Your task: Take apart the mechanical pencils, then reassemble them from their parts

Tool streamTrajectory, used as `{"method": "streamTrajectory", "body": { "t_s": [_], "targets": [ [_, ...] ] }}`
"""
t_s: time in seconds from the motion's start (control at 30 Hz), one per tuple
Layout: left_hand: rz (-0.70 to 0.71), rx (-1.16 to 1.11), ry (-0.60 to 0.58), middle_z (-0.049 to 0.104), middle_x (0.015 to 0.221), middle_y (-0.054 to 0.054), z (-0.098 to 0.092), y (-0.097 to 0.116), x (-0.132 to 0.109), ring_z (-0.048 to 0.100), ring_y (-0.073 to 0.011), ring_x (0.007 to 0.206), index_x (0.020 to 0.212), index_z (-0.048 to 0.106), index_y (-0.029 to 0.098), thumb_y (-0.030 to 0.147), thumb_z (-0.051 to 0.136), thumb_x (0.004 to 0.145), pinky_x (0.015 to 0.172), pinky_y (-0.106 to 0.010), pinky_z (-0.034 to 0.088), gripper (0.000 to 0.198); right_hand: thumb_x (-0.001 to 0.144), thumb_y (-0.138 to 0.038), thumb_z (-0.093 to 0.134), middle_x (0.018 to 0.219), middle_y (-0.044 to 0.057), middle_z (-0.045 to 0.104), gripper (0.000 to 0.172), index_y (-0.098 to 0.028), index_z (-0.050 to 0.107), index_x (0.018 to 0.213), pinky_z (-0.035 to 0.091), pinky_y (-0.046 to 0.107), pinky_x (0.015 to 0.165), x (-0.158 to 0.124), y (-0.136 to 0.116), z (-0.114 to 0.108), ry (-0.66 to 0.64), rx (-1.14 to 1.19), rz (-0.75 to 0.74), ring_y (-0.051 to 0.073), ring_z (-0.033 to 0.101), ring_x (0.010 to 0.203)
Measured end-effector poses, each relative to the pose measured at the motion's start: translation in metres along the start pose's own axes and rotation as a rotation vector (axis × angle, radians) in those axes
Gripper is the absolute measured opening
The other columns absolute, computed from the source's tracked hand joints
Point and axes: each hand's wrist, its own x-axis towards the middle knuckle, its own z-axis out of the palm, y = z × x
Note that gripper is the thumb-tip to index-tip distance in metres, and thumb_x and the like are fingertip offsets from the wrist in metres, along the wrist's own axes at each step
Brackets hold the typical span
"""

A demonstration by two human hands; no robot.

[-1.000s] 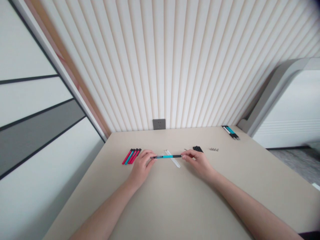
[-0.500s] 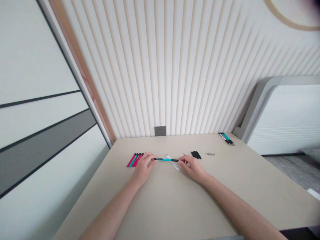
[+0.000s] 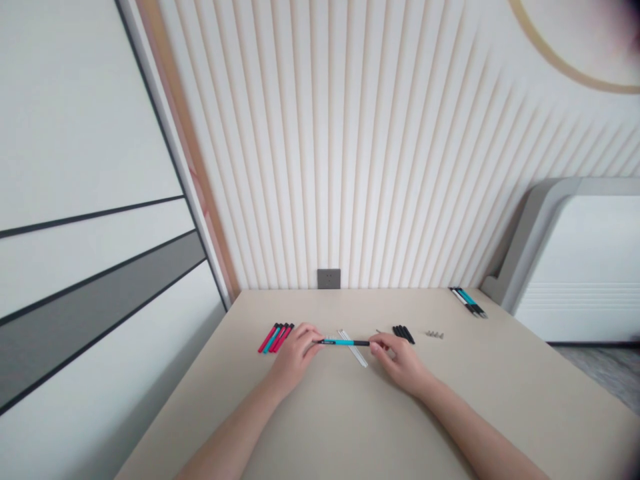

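Observation:
A blue and black pen is held level between my two hands, above the table. My left hand pinches its blue end, which has a dark tip. At the black end, the fingers of my right hand are closed on it. Below the pen lie several thin white refills, slanted on the table. Pink and blue pen barrels with black ends lie beside my left hand. Several short black grips are just beyond my right hand.
Small metallic pieces lie right of the black grips on the beige table. White and blue pens rest at the far right corner. A ribbed wall with a dark socket stands behind, a cabinet on the left.
The camera view has shifted, so the table and everything on it sit lower and slightly further right. Both hands keep hold of the pen in much the same pose.

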Motion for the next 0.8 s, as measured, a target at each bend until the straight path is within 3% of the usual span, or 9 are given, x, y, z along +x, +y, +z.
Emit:
{"method": "streamTrajectory", "body": {
  "t_s": [0.13,0.37,0.57,0.8],
  "targets": [
    [-0.01,-0.014,0.002,0.061,0.099,-0.004,-0.0009,-0.0013,-0.0003,0.06,-0.0195,0.095,0.095,0.064,0.022,0.017,0.055,0.091,0.086,-0.035,0.05,0.011,0.095,-0.04,0.046,0.082,0.005,0.067,0.027,-0.019,0.064,0.096,0.044,0.031,0.071,-0.0003,0.0012,-0.0029,0.011,-0.02,-0.013,0.02,0.059,0.075],
    [-0.02,-0.023,-0.016,0.061,0.099,-0.004,-0.0008,-0.0012,-0.0029,0.06,-0.0185,0.095,0.096,0.064,0.021,0.016,0.056,0.09,0.086,-0.032,0.048,0.011,0.1,-0.039,0.033,0.074,0.004,0.066,0.043,-0.019,0.061,0.074,0.043,0.032,0.074,-0.003,-0.0004,-0.001,-0.071,-0.068,-0.028,0.018,0.06,0.074],
    [-0.036,-0.037,-0.025,0.061,0.099,-0.004,-0.0009,0.0,-0.0043,0.061,-0.0181,0.093,0.096,0.064,0.021,0.016,0.056,0.09,0.085,-0.031,0.048,0.011,0.096,-0.04,0.044,0.1,0.007,0.069,0.029,-0.022,0.064,0.109,0.047,0.031,0.074,-0.0074,-0.0016,0.0027,-0.026,-0.036,0.031,0.022,0.061,0.091],
    [-0.017,-0.018,-0.037,0.061,0.1,-0.005,-0.0015,0.0014,-0.0055,0.06,-0.0187,0.094,0.098,0.065,0.02,0.017,0.055,0.091,0.085,-0.032,0.048,0.012,0.097,-0.04,0.046,0.092,0.006,0.069,0.027,-0.022,0.066,0.102,0.044,0.035,0.082,-0.0075,-0.0002,0.0032,-0.012,-0.046,-0.005,0.021,0.061,0.087]
  ]
}}
